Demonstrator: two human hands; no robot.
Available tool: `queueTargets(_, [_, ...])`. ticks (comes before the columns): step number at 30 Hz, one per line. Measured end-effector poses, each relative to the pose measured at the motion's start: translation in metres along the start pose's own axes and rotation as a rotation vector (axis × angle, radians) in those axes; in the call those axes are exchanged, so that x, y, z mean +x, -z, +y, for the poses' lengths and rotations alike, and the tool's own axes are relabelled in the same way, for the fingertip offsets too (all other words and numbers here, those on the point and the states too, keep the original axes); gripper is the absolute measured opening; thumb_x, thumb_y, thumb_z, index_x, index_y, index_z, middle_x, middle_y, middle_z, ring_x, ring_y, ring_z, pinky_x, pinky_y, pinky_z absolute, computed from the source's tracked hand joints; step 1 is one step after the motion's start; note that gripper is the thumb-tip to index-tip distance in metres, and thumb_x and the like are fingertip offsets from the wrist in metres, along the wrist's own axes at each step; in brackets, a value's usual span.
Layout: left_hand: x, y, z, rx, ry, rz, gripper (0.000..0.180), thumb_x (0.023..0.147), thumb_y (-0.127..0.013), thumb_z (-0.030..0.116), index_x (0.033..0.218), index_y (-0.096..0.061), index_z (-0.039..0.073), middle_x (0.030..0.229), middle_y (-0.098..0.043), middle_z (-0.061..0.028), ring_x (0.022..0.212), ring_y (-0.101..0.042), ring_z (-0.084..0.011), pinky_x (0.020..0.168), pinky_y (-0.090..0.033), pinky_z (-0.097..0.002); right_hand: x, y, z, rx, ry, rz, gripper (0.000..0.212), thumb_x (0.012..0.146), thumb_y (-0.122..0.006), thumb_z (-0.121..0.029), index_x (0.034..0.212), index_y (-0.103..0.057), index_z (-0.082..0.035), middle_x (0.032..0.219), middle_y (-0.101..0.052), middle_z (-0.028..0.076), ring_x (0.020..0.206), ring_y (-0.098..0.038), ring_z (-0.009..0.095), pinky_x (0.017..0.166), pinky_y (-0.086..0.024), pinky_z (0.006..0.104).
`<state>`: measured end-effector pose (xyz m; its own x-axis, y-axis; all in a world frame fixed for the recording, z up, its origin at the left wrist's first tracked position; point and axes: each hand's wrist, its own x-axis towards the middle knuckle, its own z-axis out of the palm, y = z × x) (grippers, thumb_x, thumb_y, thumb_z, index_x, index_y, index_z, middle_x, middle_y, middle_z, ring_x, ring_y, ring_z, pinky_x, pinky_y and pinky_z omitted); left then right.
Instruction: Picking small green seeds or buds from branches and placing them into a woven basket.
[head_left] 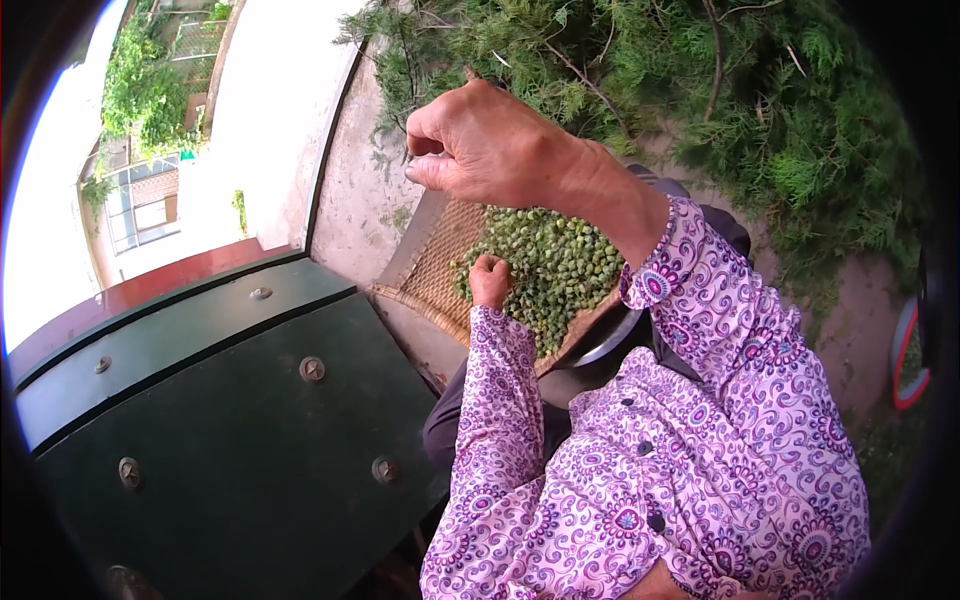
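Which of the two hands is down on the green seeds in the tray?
The left hand: its fist rests on the heap of green seeds in the woven tray. The right hand is raised above, near the cut branches.

Two hands are seen: the left hand (pixel 490 280) and the right hand (pixel 485 145). One woven tray (pixel 430 265) is counted beneath them, bearing one heap of green pods (pixel 555 265).

Shirt (pixel 700 440) is purple and pink on white, all swirly paisley with little round flower bits, dark buttons down the front. The berries (pixel 550 265) are pale green, piled on a tan woven tray (pixel 440 265). Big dark green metal door (pixel 230 440) with grey bolts, red strip along its top. Branches (pixel 700 90) are deep green.
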<state>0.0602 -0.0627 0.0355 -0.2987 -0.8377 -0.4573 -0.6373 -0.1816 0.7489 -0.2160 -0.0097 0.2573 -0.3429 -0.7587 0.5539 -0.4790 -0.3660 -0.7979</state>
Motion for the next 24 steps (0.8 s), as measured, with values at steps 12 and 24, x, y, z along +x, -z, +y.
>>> queueTargets(12, [0.007,-0.060,0.013,0.335,0.035,0.066,0.030,0.066,-0.066,0.016,0.092,-0.067,0.002,0.084,-0.066,-0.0142,0.075,-0.063,-0.0209,0.073,-0.049,-0.0297,0.001,-0.004,0.001,-0.034,-0.033,-0.027,0.018,0.077,-0.063,-0.016,0.075,-0.061,0.002,0.066,-0.060,0.013,0.059,-0.059,0.019,0.058,-0.049,0.0325])
queueTargets(24, [0.003,-0.057,-0.007,0.444,-0.123,0.162,0.016,0.068,-0.064,0.015,0.076,-0.063,0.001,0.070,-0.063,-0.0131,0.064,-0.061,-0.0248,0.062,-0.049,-0.0334,0.004,-0.006,-0.001,-0.009,-0.004,-0.008,0.017,0.077,-0.063,-0.015,0.079,-0.062,0.002,0.071,-0.062,0.014,0.062,-0.061,0.021,0.060,-0.050,0.0333])
